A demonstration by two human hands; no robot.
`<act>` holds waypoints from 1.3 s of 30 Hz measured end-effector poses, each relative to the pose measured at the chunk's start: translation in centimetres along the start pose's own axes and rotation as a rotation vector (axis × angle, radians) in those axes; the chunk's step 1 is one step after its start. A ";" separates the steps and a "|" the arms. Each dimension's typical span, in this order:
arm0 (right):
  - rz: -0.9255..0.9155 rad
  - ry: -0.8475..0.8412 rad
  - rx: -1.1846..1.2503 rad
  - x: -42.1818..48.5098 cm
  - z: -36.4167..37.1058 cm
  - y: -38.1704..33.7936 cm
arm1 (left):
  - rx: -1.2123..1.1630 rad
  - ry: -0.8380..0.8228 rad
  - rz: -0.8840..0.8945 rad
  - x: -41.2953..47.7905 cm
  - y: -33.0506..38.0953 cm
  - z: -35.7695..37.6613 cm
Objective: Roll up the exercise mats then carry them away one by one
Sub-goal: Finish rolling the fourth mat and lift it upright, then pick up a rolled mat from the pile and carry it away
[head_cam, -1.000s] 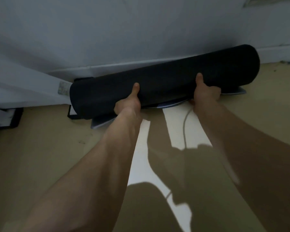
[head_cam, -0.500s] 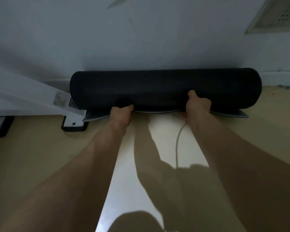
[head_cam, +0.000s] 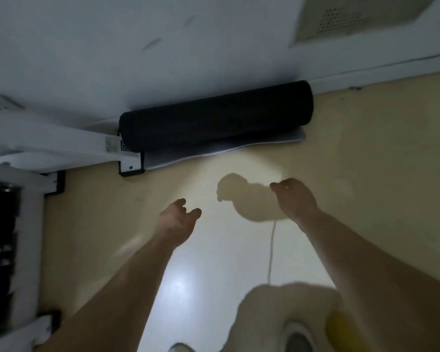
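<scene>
Grips slack and empty, left hand (head_cam: 179,217), right hand (head_cam: 294,199) both blurred, rolled mat (head_cam: 216,118) against wall (head_cam: 137,59), underside hidden

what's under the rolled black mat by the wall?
A flat pale grey sheet sticks out from under the rolled black mat along its near edge, lying on the floor. How far back it runs beneath the roll is covered.

Open floor (head_cam: 366,161) in front of the rolled mat (head_cam: 216,116) at 12 o'clock, wall (head_cam: 163,59) tight behind it, white frame foot (head_cam: 130,165) against its left end at 10 o'clock, thin cord (head_cam: 271,250) hanging at 5 o'clock
</scene>
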State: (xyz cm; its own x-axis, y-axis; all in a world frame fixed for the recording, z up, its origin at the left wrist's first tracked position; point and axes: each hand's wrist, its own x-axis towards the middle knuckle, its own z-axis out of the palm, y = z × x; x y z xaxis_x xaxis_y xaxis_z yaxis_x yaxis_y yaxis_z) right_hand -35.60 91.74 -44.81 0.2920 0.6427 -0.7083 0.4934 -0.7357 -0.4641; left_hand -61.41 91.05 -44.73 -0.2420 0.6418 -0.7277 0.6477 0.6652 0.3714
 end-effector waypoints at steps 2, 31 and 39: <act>0.010 -0.016 -0.012 -3.9 -2.7 1.4 | 0.140 -0.037 0.049 -4.6 1.7 -0.1; 0.766 0.433 0.555 -65.7 -12.2 60.9 | 1.276 -0.640 0.997 -64.3 -3.8 38.3; 0.953 0.473 0.683 -78.6 -9.0 79.8 | 1.374 -0.738 1.080 -77.2 -12.2 52.4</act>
State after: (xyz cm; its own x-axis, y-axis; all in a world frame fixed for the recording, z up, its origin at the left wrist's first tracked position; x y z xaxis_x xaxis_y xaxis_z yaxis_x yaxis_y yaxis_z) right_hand -11.80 -15.53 -21.42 0.6309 -0.2924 -0.7186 -0.5552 -0.8172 -0.1550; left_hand -12.82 13.38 -23.26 0.6778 0.0014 -0.7353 0.4265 -0.8153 0.3916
